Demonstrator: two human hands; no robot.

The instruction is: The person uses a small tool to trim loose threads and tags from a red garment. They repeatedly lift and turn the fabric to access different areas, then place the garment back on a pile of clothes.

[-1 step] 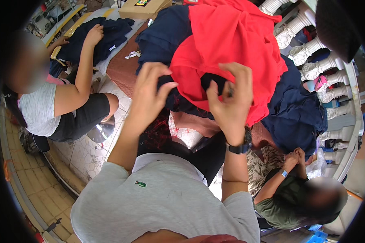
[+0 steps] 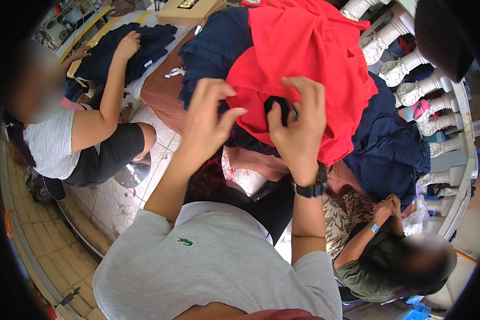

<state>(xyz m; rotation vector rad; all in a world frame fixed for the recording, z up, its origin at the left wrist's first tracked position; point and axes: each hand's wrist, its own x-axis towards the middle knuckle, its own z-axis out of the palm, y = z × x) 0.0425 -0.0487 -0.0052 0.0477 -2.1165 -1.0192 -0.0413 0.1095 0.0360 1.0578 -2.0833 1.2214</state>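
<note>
A large red garment (image 2: 314, 48) lies heaped in front of me on dark navy cloth (image 2: 218, 40). My left hand (image 2: 210, 109) is held at the near left edge of the red cloth, its thumb and fingers curved and apart with nothing visible between them. My right hand (image 2: 301, 120) is over the near part of the red garment, its fingers curled toward the thumb. A small dark, slightly shiny thing shows between those fingers, too hidden to name. Beside the right thumb a dark patch shows within the red cloth. Loose red threads (image 2: 210, 173) lie on my dark lap.
More navy garments (image 2: 386, 138) are piled to the right, beside a white balustrade (image 2: 410, 90). One co-worker (image 2: 90, 128) handles navy cloth (image 2: 122, 53) at left; another (image 2: 373, 256) sits at lower right, hands together. A cardboard box (image 2: 189, 12) stands at the back.
My left hand has shifted slightly right and my right hand slightly left, so they are a little closer together. The cloth lies almost unchanged.
</note>
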